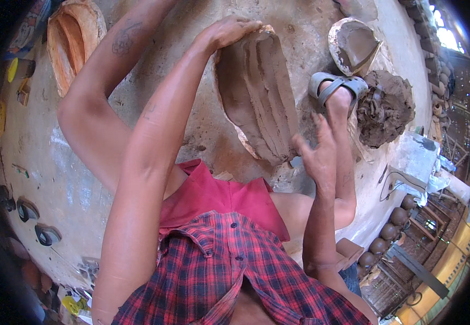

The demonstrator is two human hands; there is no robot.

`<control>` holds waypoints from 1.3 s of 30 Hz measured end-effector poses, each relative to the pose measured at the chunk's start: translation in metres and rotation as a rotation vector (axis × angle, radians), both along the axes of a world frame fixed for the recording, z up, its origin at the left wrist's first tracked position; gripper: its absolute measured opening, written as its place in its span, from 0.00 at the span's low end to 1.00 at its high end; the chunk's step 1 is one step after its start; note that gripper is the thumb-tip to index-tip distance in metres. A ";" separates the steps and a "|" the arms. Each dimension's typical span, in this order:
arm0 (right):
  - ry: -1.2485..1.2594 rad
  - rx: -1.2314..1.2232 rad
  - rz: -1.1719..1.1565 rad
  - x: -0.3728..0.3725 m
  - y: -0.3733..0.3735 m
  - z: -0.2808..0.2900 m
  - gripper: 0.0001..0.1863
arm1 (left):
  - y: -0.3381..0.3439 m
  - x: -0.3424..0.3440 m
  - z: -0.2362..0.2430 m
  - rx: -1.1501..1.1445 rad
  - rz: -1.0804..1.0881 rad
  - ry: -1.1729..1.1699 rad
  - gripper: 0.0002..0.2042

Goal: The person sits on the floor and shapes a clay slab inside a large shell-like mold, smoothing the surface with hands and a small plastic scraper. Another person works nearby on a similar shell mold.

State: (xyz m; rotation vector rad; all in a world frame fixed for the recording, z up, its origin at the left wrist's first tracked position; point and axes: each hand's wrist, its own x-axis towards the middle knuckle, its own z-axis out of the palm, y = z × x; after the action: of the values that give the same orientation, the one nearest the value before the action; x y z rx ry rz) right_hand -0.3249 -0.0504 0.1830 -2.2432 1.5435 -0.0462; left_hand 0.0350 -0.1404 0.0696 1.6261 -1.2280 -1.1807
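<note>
Stained floor (201, 116); round pots (389, 232); left grip (234, 30) at mould (257, 97), clench unclear; right grip (320, 157) released.

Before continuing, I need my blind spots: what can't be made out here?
In the head view:
Underside of the clay-lined mould: hidden by its own body.
Palm of the left hand: hidden by its back.
Left foot: cut off by the top edge.
Toes in the grey clog: covered by it.

Worn: red-and-navy plaid shirt (197, 271), partly open in front, dark round buttons (234, 225); plain crimson shorts (218, 195); grey strapped clog (316, 86), right foot (339, 100). Markings: dark shin tattoo (125, 39), left leg (91, 86); fainter forearm tattoo (149, 111), left arm (151, 146).
</note>
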 end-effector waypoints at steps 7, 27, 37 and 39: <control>0.015 0.012 0.161 0.136 -0.038 -0.020 0.30 | 0.063 -0.011 0.008 0.062 0.329 -0.048 0.30; 0.733 0.038 0.259 0.014 -0.003 0.011 0.39 | 0.104 -0.035 -0.006 0.033 0.612 0.164 0.35; -0.112 -0.056 -0.076 -0.033 -0.015 -0.006 0.17 | 0.139 -0.058 0.002 0.018 0.683 0.344 0.28; -0.079 -0.119 -0.055 -0.033 -0.022 -0.022 0.23 | 0.150 -0.065 -0.002 0.042 0.723 0.470 0.29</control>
State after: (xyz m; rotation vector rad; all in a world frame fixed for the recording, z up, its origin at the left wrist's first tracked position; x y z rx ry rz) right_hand -0.3580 -0.0722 0.1610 -2.2589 1.5983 -0.2461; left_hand -0.0295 0.0092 0.0679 1.5034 -0.2709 -1.0204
